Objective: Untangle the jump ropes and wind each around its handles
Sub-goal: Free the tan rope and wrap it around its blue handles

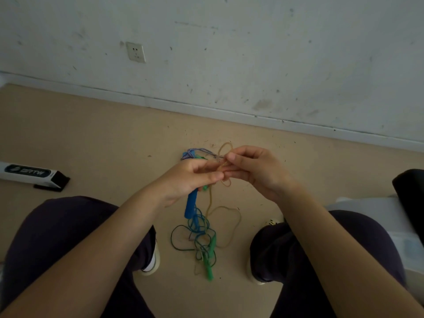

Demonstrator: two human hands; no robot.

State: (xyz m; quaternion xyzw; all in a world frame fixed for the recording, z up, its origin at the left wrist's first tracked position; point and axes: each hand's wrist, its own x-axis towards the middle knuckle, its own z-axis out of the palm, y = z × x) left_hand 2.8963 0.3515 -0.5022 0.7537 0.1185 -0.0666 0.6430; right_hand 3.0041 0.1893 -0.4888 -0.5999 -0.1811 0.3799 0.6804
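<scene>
Setting: tan floor (91, 134) scattered with small dark specks, meeting a scuffed white wall (252, 53) fitted with a white socket plate (135, 52); person seated, knees to either side of the work.

Item 1: left hand (190, 177). Fingers curled round a gathered bunch of cord; a blue plastic handle (191, 206) hung below its palm and a bit of green showed under its fingers.

Item 2: right hand (250, 166). Fingertips pinched a thin tan rubbery cord (226, 146) where it met the left hand's fingertips; one small loop stood above that pinch, another just below it.

Item 3: tangle of jump ropes. A blue-and-white braided cord (202, 150) arched beyond the left hand's knuckles. Below both hands the tan cord dropped to the floor and opened into a wide slack loop; beside it lay thin blue and dark green cords (197, 235) heaped in overlapping coils, with a green plastic handle (209, 260) lying through them (how many ropes in all could not be told).

Step, as judged: untangling, early; the tan cord was being picked free of the bunch, and nothing was wound yet. The next move likely called for feeding the tan loop back through its crossing, drawing gently so the knot would not tighten.

Also present: a white and black box (34, 174) on the floor, well beyond the left elbow.
</scene>
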